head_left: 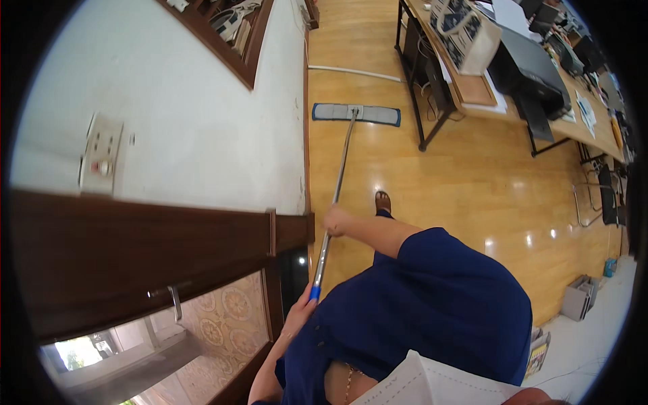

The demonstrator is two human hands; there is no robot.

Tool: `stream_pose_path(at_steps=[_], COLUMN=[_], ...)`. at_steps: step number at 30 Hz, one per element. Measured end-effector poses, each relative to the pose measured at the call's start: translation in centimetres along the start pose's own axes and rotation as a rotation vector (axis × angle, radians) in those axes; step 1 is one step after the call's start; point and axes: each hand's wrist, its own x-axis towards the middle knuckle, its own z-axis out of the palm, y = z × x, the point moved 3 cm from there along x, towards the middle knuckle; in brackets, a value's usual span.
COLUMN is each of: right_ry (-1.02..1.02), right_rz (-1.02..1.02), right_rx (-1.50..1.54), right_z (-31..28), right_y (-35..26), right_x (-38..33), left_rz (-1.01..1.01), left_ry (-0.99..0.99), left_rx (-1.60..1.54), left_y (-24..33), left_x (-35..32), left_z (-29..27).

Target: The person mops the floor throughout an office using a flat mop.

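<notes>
A flat mop with a wide grey head edged in blue lies on the wooden floor, its head between the white wall and the desk. The mop's metal pole slants back toward my body. My right hand is closed around the pole partway along. Farther back, my left hand grips the pole's end by its blue handle part. My sandalled foot shows just right of the pole.
A desk with metal legs stands at the right, carrying a bag and a black printer. A white cable cover crosses the floor beyond the mop. A dark wooden door with a handle is at the left.
</notes>
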Motion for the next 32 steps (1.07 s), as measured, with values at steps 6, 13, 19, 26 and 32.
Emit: stream_pose_path(at_steps=[6, 13, 19, 26, 32], right_ry=[0.033, 0.013, 0.07, 0.078, 0.013], right_rz=[-0.377, -0.688, -0.511, -0.115, 0.076], right_rx=[0.22, 0.437, 0.445, 0.334, 0.315], right_z=[1.4, -0.8, 1.3, 9.8, 13.6], right_y=[-26.2, -40.8, -39.0, -27.5, -16.9], right_x=[-5.0, -10.5, -13.3, -17.6, -23.0], left_rz=[-0.388, -0.63, -0.56, -0.394, -0.001], left_ry=[0.049, 0.142, 0.03, -0.147, -0.258], left_rx=[-0.191, 0.077, 0.096, 0.08, 0.091], left_y=[-8.3, -6.7, -6.5, -8.3, -8.2], left_x=[-25.1, -41.5, -39.9, -30.6, -22.4], left_z=[-6.6, -11.7, -9.5, 0.5, 9.9])
